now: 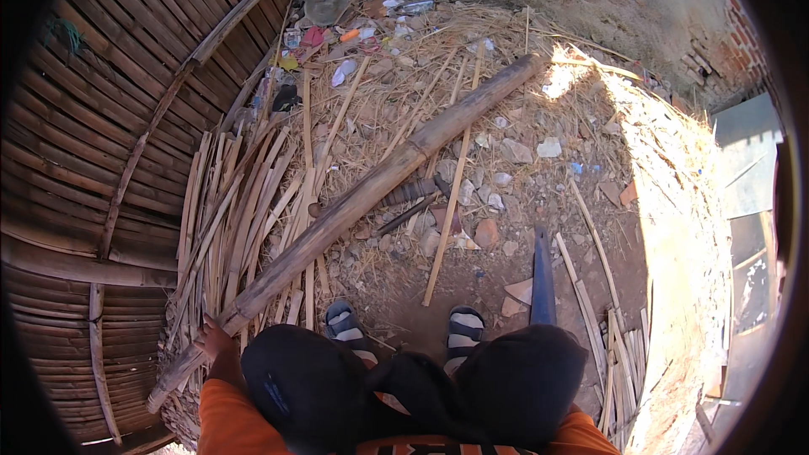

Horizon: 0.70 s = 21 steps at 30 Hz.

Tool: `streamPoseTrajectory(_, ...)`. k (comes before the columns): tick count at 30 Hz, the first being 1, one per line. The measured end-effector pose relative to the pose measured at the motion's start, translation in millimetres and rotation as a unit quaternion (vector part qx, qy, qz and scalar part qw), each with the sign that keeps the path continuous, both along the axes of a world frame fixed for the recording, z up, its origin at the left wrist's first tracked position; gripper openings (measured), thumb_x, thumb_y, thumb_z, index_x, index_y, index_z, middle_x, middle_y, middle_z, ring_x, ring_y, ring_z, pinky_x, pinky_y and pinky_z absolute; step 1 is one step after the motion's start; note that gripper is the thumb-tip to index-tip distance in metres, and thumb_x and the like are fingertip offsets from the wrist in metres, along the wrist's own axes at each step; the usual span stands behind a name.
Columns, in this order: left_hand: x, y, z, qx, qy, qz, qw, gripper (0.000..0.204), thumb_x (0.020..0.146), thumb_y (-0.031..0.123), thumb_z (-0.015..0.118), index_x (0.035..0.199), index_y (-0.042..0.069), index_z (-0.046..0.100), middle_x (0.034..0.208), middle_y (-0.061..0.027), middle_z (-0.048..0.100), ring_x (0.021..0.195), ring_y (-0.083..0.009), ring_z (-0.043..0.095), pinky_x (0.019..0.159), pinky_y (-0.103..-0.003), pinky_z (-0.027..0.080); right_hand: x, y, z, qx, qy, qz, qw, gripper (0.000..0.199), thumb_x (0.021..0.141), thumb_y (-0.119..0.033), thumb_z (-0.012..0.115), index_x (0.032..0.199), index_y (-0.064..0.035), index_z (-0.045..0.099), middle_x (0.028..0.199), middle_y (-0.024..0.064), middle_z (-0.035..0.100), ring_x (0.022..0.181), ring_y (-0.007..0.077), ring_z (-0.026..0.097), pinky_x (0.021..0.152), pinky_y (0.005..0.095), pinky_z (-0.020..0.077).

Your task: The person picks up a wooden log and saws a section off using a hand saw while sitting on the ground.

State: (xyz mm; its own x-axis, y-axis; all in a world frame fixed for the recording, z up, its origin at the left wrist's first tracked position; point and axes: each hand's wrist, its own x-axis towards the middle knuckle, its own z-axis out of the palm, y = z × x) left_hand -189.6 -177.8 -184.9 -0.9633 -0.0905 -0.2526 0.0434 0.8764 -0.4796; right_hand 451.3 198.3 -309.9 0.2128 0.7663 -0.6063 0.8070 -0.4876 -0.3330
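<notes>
A long, thick wooden pole (pixel 404 164) lies slantwise from the lower left to the far right of the middle. My left hand (pixel 216 342) is at its near end, with the fingers laid over the wood and curled round its side. My right hand is out of sight behind my right knee, and only the orange sleeve (pixel 581 431) shows there. A dark blue, blade-like piece (pixel 542 282) points away from me beside that knee; its near end is hidden. Under the pole lies a dark, ringed, stick-like thing (pixel 407 194) that I cannot make out.
Split bamboo strips (pixel 240 202) are heaped along the slatted bamboo wall (pixel 93 152) at left. More strips (pixel 619 362) lie at right. Stones (pixel 487 233), straw and litter (pixel 344 72) cover the ground toward the brick wall (pixel 607 0). My striped footwear (pixel 465 330) stands close in front.
</notes>
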Motion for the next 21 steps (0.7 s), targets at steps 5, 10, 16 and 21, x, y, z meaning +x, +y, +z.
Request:
streamPoseTrajectory(5, 15, 32, -9, 0.120, 0.000, -0.068, 0.991, 0.112, 0.078, 0.025, 0.082, 0.165, 0.011, 0.012, 0.166, -0.0126, 0.029, 0.157, -0.0368, 0.021, 0.124, -0.062, 0.020, -3, -2, -2, -0.003, 0.002, 0.003, 1.000, 0.026, 0.097, -0.026, 0.064, 0.108, -0.0022, 0.064, 0.077, 0.0011, 0.060, 0.074, 0.0079, 0.058, 0.069, 0.0253, 0.0477)
streamPoseTrajectory(10, 23, 70, -35, 0.138, -0.037, -0.118, 0.983, 0.119, 0.071, 0.030, 0.088, 0.164, 0.011, 0.015, 0.167, -0.0118, 0.029, 0.157, -0.0352, 0.023, 0.125, -0.060, 0.020, 1, 2, -1, 0.006, -0.002, -0.009, 1.000, 0.028, 0.097, -0.027, 0.063, 0.109, -0.0019, 0.064, 0.076, 0.0013, 0.060, 0.074, 0.0082, 0.059, 0.069, 0.0253, 0.0477)
streamPoseTrajectory(16, 9, 18, -75, 0.073, 0.128, -0.251, 0.957, 0.111, 0.076, 0.034, 0.085, 0.164, 0.013, 0.020, 0.166, -0.0103, 0.030, 0.155, -0.0333, 0.027, 0.124, -0.060, 0.022, -20, 7, -9, 0.000, 0.021, -0.005, 1.000, 0.030, 0.097, -0.029, 0.062, 0.110, -0.0015, 0.064, 0.076, 0.0015, 0.060, 0.074, 0.0085, 0.059, 0.069, 0.0253, 0.0477)
streamPoseTrajectory(21, 43, 105, -37, 0.185, -0.005, -0.246, 0.951, 0.117, 0.073, 0.039, 0.089, 0.163, 0.010, 0.020, 0.164, -0.0151, 0.030, 0.155, -0.0359, 0.026, 0.124, -0.060, 0.020, 26, 9, 5, 0.027, 0.010, -0.039, 0.999, 0.032, 0.097, -0.030, 0.061, 0.111, -0.0011, 0.064, 0.076, 0.0017, 0.060, 0.074, 0.0087, 0.059, 0.068, 0.0253, 0.0478)
